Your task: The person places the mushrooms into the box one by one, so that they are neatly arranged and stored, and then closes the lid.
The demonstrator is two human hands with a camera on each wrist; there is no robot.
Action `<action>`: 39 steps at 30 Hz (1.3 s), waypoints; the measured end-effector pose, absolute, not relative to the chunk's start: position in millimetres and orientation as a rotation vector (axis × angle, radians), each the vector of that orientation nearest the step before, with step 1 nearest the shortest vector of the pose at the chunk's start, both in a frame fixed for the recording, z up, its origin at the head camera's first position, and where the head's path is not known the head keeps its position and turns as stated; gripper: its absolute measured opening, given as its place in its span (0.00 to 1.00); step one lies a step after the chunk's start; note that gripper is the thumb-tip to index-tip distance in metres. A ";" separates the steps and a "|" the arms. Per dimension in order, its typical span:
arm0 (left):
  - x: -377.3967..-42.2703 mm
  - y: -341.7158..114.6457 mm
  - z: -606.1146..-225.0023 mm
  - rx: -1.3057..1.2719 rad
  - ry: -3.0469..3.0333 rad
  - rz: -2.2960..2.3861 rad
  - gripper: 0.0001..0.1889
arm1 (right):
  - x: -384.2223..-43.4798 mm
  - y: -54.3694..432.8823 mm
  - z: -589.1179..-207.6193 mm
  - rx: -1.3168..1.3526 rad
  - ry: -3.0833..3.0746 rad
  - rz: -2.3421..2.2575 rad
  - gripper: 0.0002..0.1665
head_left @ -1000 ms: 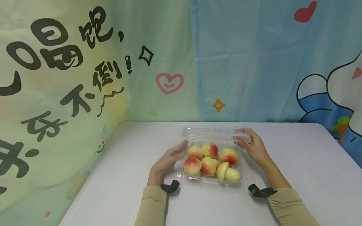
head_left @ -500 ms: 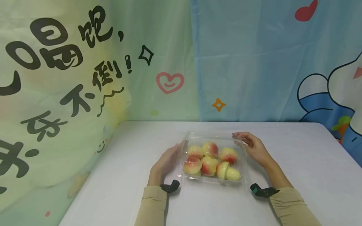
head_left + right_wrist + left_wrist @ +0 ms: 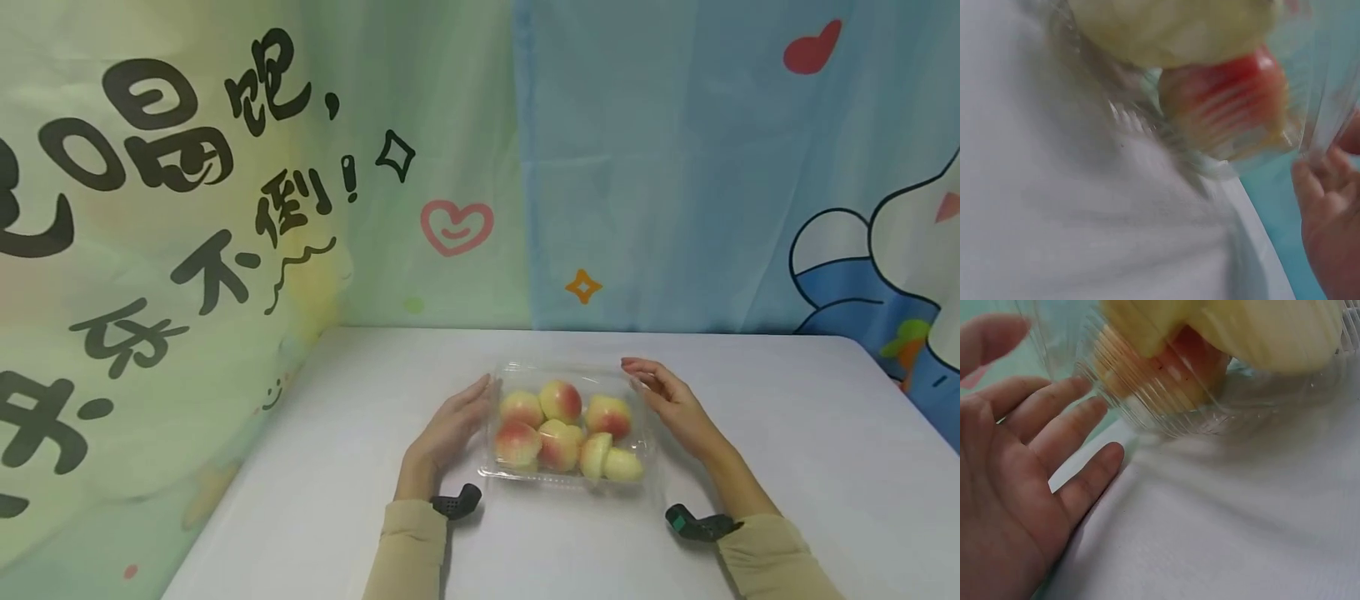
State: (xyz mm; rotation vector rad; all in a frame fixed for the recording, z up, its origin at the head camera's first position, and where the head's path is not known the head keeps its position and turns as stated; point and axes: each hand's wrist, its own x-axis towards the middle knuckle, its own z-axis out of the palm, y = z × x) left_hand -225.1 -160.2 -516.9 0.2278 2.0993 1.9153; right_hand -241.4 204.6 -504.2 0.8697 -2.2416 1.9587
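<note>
A clear plastic clamshell box (image 3: 570, 482) holds several yellow-and-red peaches (image 3: 517, 442) and a pale yellow mushroom-shaped piece (image 3: 621, 464) at its front right. Its clear lid (image 3: 558, 369) lies over the fruit. At the box's left side is my left hand (image 3: 453, 427), fingers spread and nearly straight; in the left wrist view the fingertips (image 3: 1099, 407) come right up to the ribbed wall. My right hand (image 3: 678, 407) reaches to the back right corner, thumb and fingers bent about the lid's edge, as the blurred right wrist view shows.
Box and hands are on a white table (image 3: 570, 550). Behind it hangs a printed cloth backdrop (image 3: 637, 167) with black lettering at the left. Each wrist wears a small black device (image 3: 459, 502) just beyond a tan sleeve (image 3: 408, 546).
The raised lid has come down over the peaches, with my right hand at its edge. My left hand has stayed by the box's left side. The head view has tilted up slightly.
</note>
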 end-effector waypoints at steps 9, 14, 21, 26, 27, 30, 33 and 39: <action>-222.9 -161.5 -510.9 0.298 2.104 1.931 0.33 | -230.1 200.3 -492.7 0.369 -2.653 1.693 0.29; -219.3 -158.6 -506.5 0.212 2.291 1.776 0.31 | -223.2 204.6 -488.2 0.096 -2.870 1.669 0.31; -209.8 -152.7 -491.7 0.151 2.317 1.813 0.29 | -220.1 207.3 -485.9 0.156 -2.877 1.834 0.33; -211.8 -143.6 -484.6 0.043 2.377 1.860 0.26 | -217.8 216.0 -478.9 0.353 -2.860 1.988 0.38; -212.7 -141.4 -484.8 0.018 2.396 1.849 0.25 | -216.5 218.6 -477.5 0.384 -2.872 2.023 0.39; -213.3 -137.3 -485.0 -0.020 2.446 1.813 0.24 | -213.7 223.2 -475.9 0.410 -2.889 2.118 0.42; -211.2 -139.0 -485.2 -0.011 2.445 1.771 0.24 | -213.0 220.3 -478.8 0.353 -2.863 2.134 0.42; -207.7 -148.3 -483.7 0.103 2.309 1.740 0.31 | -214.6 206.5 -486.0 0.149 -2.766 2.023 0.35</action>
